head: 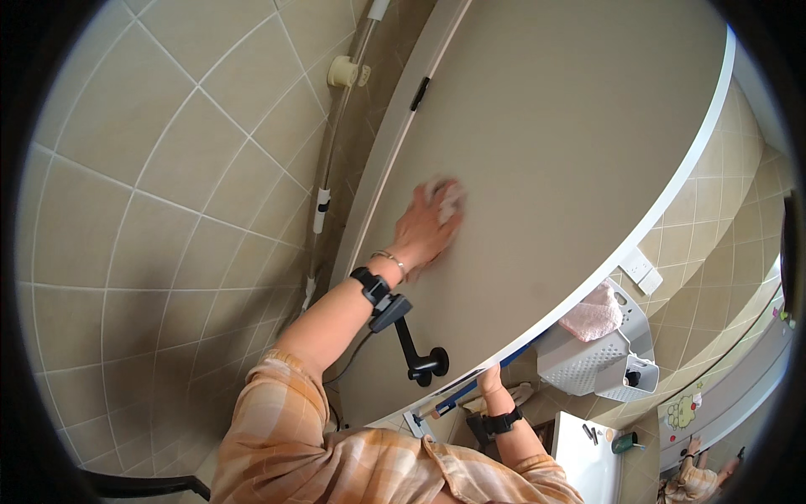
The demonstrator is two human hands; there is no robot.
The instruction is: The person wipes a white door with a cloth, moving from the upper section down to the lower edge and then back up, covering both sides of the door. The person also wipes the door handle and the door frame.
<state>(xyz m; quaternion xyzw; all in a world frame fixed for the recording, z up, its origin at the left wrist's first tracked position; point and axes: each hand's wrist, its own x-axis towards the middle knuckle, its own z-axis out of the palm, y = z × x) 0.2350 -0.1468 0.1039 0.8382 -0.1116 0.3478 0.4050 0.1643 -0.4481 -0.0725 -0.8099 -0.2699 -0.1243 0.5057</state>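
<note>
A beige door (554, 145) with a white edge fills the middle of the view. My left hand (428, 223), wearing a bracelet, presses a whitish cloth (448, 198) against the door's surface; the hand and cloth are blurred. Below that hand, a black door handle (415, 362) sticks out near the door's lower edge. My right hand (490, 380) is at the white edge of the door, its fingers partly hidden behind it, so its grip cannot be made out.
A metal rail (340, 126) runs along the tiled wall at left. Right of the door hang a grey perforated basket (582, 359) with a pink towel (595, 312) and a wall socket (637, 268). A white washbasin (582, 463) and a mirror are at lower right.
</note>
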